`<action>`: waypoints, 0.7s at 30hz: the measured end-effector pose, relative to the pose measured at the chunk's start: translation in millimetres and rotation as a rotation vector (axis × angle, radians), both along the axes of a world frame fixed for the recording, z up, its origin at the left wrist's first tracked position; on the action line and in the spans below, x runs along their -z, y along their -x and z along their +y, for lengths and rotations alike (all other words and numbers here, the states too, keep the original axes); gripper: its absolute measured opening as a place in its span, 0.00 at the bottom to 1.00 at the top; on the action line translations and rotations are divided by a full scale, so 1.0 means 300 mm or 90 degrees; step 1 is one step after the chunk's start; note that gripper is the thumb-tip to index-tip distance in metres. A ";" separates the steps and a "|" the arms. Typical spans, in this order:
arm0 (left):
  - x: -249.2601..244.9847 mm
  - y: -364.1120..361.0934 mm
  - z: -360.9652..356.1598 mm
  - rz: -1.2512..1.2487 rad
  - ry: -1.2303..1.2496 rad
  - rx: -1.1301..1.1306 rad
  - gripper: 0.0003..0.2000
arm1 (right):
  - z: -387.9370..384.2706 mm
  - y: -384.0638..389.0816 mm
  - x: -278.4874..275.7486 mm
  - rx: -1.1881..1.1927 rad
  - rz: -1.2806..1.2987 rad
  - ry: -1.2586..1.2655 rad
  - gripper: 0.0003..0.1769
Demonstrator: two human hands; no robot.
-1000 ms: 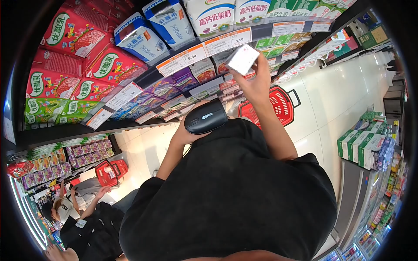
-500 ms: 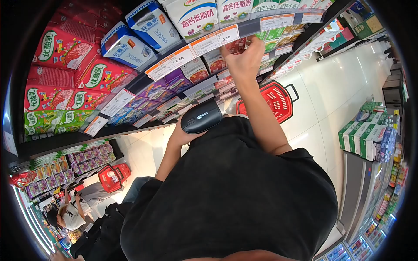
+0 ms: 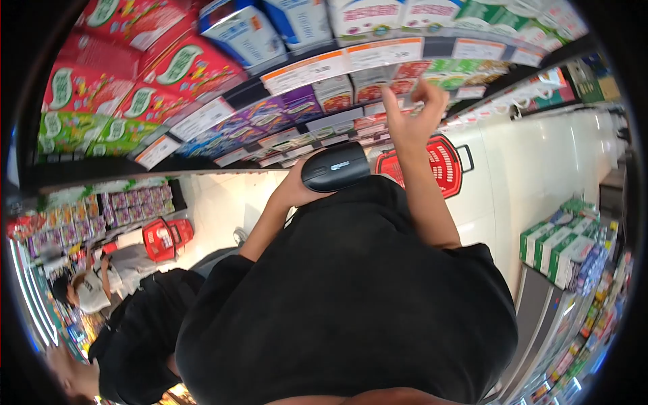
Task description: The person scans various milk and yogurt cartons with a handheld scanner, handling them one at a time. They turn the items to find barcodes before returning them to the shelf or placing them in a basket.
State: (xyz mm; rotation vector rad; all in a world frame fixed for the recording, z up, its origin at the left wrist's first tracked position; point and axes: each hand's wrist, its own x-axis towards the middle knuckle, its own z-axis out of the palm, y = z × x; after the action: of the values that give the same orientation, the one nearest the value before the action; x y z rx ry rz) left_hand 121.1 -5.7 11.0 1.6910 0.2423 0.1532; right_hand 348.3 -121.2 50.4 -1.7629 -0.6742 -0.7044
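Wrapped round a dark rounded device (image 3: 335, 167), my left hand (image 3: 297, 187) is closed in front of my black shirt. My right hand (image 3: 415, 118) is raised just before the shelf, thumb and fingers apart, with nothing visible between them. Behind its fingers are small red and green packs (image 3: 459, 73) on the shelf below the price labels (image 3: 385, 52). Purple packs (image 3: 300, 103) stand further left on that level. Blue and white cartons (image 3: 244, 35) and red packs (image 3: 179, 64) sit above to the left.
A red basket (image 3: 447, 165) stands on the floor beyond my right forearm. Green and white boxes (image 3: 555, 250) are stacked at the right. At the lower left are a person in black (image 3: 145, 337), a person in white (image 3: 92, 290) and another red basket (image 3: 160, 239).
My right hand has drawn back from the packs, and its fingers have spread. The view has shifted, and the shelf sits higher. My left hand still holds the dark device.
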 end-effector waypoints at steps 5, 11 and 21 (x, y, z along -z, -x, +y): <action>-0.025 0.003 -0.009 0.040 0.039 -0.025 0.36 | 0.077 0.063 -0.126 -0.398 -0.011 0.261 0.21; -0.016 0.022 -0.010 0.003 0.050 -0.048 0.37 | 0.190 0.009 -0.011 -0.384 -0.152 0.501 0.25; 0.032 0.106 0.039 -0.025 0.106 -0.146 0.37 | -0.084 0.018 -0.231 -0.369 -0.088 0.400 0.24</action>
State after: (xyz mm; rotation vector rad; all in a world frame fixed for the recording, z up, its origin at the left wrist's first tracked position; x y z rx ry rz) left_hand 89.4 6.1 1.4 1.4900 0.4084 0.3283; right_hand 343.0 -146.4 119.9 -1.9270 -1.5494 -0.2144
